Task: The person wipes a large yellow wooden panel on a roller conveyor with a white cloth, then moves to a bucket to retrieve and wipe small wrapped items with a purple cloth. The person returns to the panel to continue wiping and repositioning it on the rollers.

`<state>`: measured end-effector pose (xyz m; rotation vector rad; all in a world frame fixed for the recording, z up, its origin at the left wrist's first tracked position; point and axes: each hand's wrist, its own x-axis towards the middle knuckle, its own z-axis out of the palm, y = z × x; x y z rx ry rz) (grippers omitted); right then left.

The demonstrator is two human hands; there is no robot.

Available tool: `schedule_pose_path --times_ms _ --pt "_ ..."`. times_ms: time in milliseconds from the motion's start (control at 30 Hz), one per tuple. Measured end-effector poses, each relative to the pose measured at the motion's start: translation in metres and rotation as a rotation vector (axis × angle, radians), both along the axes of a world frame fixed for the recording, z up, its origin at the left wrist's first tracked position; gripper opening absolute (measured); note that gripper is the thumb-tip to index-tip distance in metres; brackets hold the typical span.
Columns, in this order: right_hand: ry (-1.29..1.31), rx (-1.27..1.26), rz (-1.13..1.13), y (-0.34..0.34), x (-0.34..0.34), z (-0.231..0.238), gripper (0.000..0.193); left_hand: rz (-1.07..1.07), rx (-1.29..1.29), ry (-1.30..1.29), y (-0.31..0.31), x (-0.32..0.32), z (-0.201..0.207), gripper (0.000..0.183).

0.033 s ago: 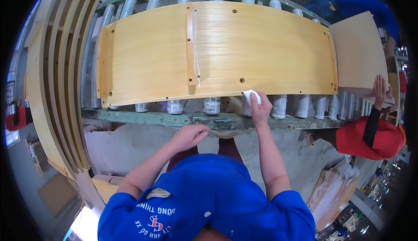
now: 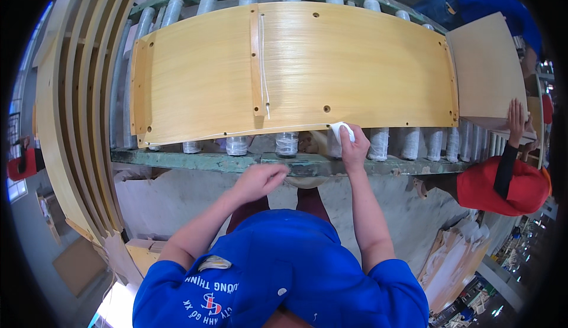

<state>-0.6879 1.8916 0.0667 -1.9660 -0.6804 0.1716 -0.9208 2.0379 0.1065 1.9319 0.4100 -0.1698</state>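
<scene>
A long pale-yellow wooden panel [image 2: 367, 67] lies across a roller conveyor in front of me, with a wooden batten [image 2: 255, 61] across it left of its middle. My right hand [image 2: 355, 147] is closed around a small white thing [image 2: 340, 130], its narrow end at the panel's near edge; its exact kind is unclear. A thin white line [image 2: 266, 125] runs along that edge from the white thing toward the left corner. Another white line [image 2: 264, 61] lies beside the batten. My left hand [image 2: 260, 181] is closed by the conveyor's near rail; whatever its fingers hold, if anything, is hidden.
Plastic-wrapped rollers [image 2: 236, 144] show between the panel and the green rail [image 2: 207, 161]. Tall curved boards [image 2: 74, 91] stand at the left. To the right, a co-worker in red [image 2: 497, 186] touches a pale wooden box [image 2: 485, 67]; a person in blue [image 2: 491, 11] is behind it.
My left hand has moved slightly forward, its fingertips now over the near rail. The right hand keeps its place on the white thing at the panel's edge.
</scene>
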Motion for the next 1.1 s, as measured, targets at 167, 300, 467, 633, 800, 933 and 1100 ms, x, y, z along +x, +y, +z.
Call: schedule_pose_path --times_ms 167,300,467,633,800,933,1100 --pt "0.03 -0.036 0.021 -0.006 0.001 -0.003 0.019 0.145 0.275 -0.267 0.034 0.089 0.019 0.018" --pt "0.03 -0.026 0.002 -0.007 0.001 -0.004 0.02 0.104 0.463 -0.326 0.048 0.145 0.009 0.022" --pt "0.01 -0.007 -0.048 -0.015 0.011 -0.005 0.02 -0.029 0.843 -0.018 0.045 0.193 -0.008 0.048" --pt "-0.043 0.008 -0.131 -0.039 0.037 -0.008 0.018 0.031 0.847 0.283 0.041 0.226 -0.022 0.069" --pt "-0.068 0.033 -0.243 -0.067 0.071 -0.005 0.018 0.017 0.936 0.319 0.036 0.229 -0.037 0.074" --pt "-0.119 0.019 -0.332 -0.094 0.102 -0.004 0.018 -0.01 0.943 0.368 0.036 0.232 -0.038 0.075" --pt "-0.154 0.04 -0.439 -0.121 0.137 -0.006 0.02 -0.036 0.959 0.415 0.034 0.236 -0.035 0.076"
